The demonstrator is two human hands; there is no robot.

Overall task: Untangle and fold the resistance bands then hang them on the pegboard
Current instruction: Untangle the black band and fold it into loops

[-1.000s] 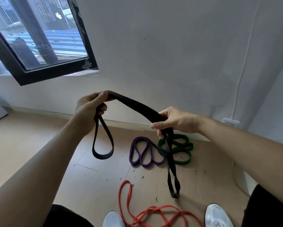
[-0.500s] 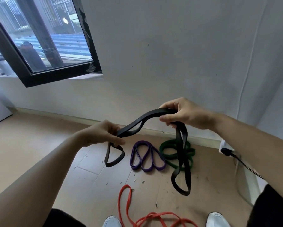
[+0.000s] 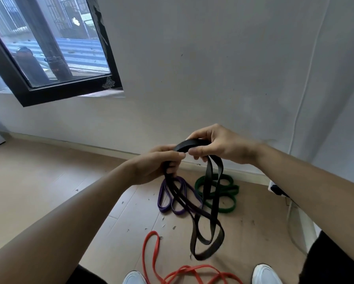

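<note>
While both hands meet close together, a black band (image 3: 208, 177) arches between them, flat, wide and matte. The left hand (image 3: 155, 165) has its fingers curled round one gathered bunch of strands. The right hand (image 3: 219, 146) pinches the top of the arch between thumb and fingers. Below the grip the band hangs in long loops that cross one another, the lowest one slightly blurred. On the floor (image 3: 49, 191) beyond and beneath the grip lie a purple band (image 3: 163, 210) and a green band (image 3: 229, 209), side by side in folded loops. Nearer than the grip, a red band (image 3: 152, 233) sprawls loose between two white shoes (image 3: 264, 274).
</note>
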